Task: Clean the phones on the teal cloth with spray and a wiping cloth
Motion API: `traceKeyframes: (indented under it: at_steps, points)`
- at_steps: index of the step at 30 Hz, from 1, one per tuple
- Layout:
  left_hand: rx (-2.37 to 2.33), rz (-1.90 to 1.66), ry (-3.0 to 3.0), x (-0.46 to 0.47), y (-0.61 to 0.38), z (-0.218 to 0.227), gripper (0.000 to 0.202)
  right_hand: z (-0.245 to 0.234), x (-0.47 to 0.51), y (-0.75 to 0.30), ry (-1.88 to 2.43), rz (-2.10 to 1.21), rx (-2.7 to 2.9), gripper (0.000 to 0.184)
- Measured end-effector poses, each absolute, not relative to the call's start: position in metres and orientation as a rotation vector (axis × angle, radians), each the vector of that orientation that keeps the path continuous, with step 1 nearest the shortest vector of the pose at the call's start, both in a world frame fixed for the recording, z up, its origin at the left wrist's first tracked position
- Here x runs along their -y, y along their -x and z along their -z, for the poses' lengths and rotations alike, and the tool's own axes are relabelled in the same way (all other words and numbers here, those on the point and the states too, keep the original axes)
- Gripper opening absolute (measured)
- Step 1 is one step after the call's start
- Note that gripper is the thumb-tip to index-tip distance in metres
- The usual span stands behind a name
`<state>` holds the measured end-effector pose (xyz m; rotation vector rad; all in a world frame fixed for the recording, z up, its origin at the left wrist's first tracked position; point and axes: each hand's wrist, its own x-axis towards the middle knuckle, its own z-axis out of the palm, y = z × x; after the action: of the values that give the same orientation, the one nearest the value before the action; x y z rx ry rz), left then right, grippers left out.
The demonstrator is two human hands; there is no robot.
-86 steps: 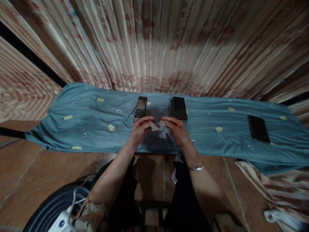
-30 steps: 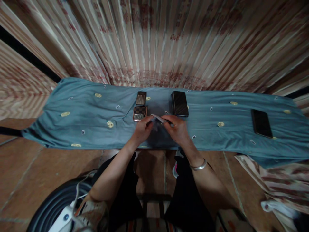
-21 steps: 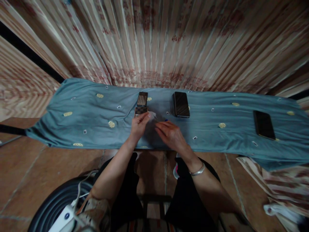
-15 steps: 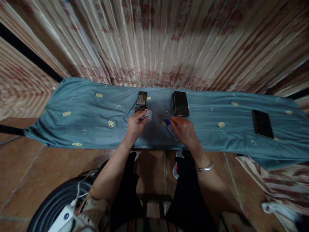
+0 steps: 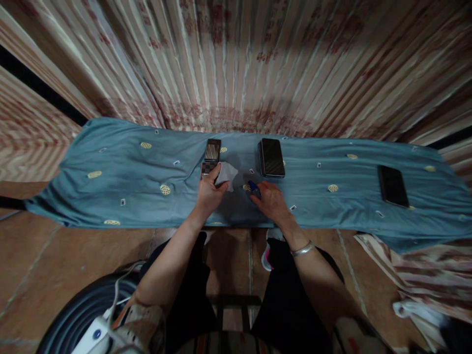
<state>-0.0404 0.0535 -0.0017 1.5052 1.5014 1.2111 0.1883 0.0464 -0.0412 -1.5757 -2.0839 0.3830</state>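
Note:
My left hand (image 5: 211,191) pinches a light grey cloth (image 5: 227,175) between thumb and fingers. Just beyond it lies a small phone (image 5: 213,150) with a dark screen. A checkered piece (image 5: 207,169) adjoins the phone's near end, partly covered by my fingers; whether the two are joined I cannot tell. My right hand (image 5: 272,200) is closed around a small bottle with a blue top (image 5: 254,189). Most of the bottle's body is hidden by the hand. A black tablet-like device (image 5: 272,157) lies just beyond my right hand, seemingly on top of another flat one.
Another dark phone (image 5: 393,186) lies far right on the blue patterned cloth covering (image 5: 309,211) of the long table. Pleated curtains (image 5: 236,73) hang behind. A coiled black hose (image 5: 70,305) and a white power strip (image 5: 90,337) are at lower left.
My right hand has closed around the bottle, which lay beside its fingers before. The grey cloth in my left hand is spread wider. The whole view has shifted slightly.

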Motion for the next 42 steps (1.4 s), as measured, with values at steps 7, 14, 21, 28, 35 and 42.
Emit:
traceKeyframes:
  at_steps: [7,14,21,28,35,42]
  points:
    - [-1.483,-1.208,-1.509,-0.054,0.037,0.003,0.062,0.012,-0.054,-0.179,1.274,-1.469,1.283,0.037]
    - [-1.37,-1.187,-1.529,-0.048,0.029,-0.005,0.056,-0.013,-0.041,-0.164,1.085,-1.803,1.013,0.04]
    - [-1.314,-1.188,-1.448,-0.046,0.025,-0.007,0.047,-0.015,-0.039,-0.163,1.092,-1.636,1.282,0.073]
    - [-1.275,-1.149,-1.337,-0.048,0.02,0.009,0.057,-0.01,-0.028,-0.159,1.2,-0.911,1.915,0.069]
    - [-1.242,-1.07,-1.346,-0.046,0.016,0.008,0.06,-0.008,-0.031,-0.161,1.265,-0.825,2.025,0.055]
    - [-1.176,-1.084,-1.245,-0.046,0.013,0.008,0.054,-0.003,-0.037,-0.167,1.349,-0.79,1.985,0.055]
